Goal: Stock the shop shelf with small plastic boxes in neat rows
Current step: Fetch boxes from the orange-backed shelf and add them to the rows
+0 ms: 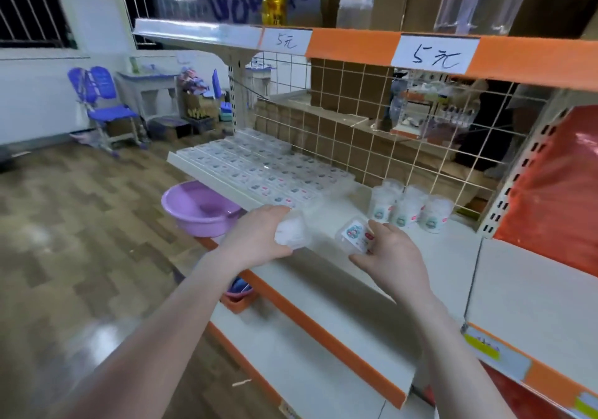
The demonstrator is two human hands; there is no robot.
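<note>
In the head view, the left hand (259,234) curls around a blurred clear plastic box (293,232) over the shelf (326,276) edge, while the right hand (393,257), just beside it, pinches a labelled small box (354,236) with fingertips on its near corner. The stocked rows of boxes (259,168) lie beyond the left hand, and round tubs (407,210) stand just beyond the right. The likely risk is that a light fingertip hold lets the slick box slip or land crooked, knocking the neat rows or tubs.
</note>
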